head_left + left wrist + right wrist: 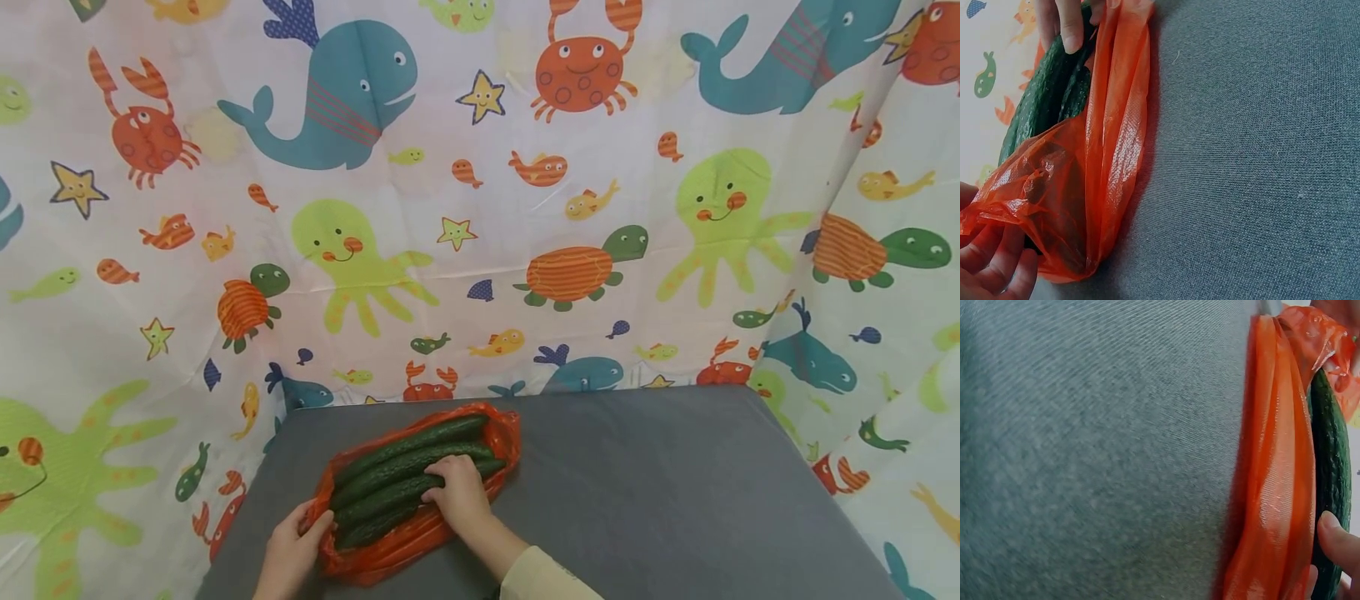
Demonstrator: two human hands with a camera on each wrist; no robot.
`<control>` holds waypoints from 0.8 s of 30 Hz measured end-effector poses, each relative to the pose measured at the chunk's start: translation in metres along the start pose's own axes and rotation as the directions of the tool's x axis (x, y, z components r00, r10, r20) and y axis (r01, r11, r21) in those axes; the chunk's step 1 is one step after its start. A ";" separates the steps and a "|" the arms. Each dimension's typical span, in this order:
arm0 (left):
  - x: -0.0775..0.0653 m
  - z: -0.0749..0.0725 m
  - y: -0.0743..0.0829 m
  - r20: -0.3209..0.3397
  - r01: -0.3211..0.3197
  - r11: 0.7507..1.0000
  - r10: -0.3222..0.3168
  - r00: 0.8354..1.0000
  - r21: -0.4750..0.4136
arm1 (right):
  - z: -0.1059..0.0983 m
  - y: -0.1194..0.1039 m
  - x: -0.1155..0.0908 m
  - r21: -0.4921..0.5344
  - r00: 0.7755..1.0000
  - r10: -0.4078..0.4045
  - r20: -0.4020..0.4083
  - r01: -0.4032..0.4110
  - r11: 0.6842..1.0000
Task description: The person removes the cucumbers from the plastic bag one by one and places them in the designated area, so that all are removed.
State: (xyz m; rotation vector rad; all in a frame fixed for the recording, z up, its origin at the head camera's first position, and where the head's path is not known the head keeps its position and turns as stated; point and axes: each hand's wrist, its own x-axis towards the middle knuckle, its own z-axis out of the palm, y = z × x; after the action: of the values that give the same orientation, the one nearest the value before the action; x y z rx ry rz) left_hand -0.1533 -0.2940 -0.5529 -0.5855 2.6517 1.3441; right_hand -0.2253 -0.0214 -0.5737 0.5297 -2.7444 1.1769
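Left hand (294, 542) pinched the orange bag (390, 562) at its eight o'clock end | right hand (459, 493), in from four o'clock, gripped a cucumber (390, 498) | bag lay, I saw, toward the grey table's (660, 500) nine o'clock

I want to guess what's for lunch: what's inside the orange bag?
Dark green cucumbers, side by side, in the orange bag. The bag's bottom beneath them is covered.

Your left hand (997, 265) grips one end of an orange plastic bag (1124, 137) around dark green cucumbers (1044, 87). Your right hand (1067, 25) grips a cucumber at the top. The grey surface (1247, 156) lies beside the bag, opposite a fish-printed cloth (975, 125).
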 end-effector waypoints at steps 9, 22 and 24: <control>-0.001 -0.006 0.004 -0.024 -0.007 1.000 0.007 1.000 -0.026 | -0.015 -0.005 0.003 -0.011 1.000 -0.005 -0.006 0.005 1.000; 0.003 -0.008 -0.001 -0.036 0.018 0.999 -0.016 0.999 0.051 | -0.034 -0.015 0.004 0.073 0.999 -0.008 -0.050 0.012 0.997; 0.003 -0.007 -0.001 -0.029 0.014 0.998 -0.012 1.000 0.057 | -0.036 -0.018 0.004 0.093 0.999 -0.014 -0.050 0.019 0.995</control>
State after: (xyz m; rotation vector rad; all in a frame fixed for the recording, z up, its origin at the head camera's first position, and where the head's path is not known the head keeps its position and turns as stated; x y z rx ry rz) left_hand -0.1554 -0.3016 -0.5504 -0.6185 2.6941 1.2615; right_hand -0.2233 -0.0081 -0.5351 0.5248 -2.6493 1.3022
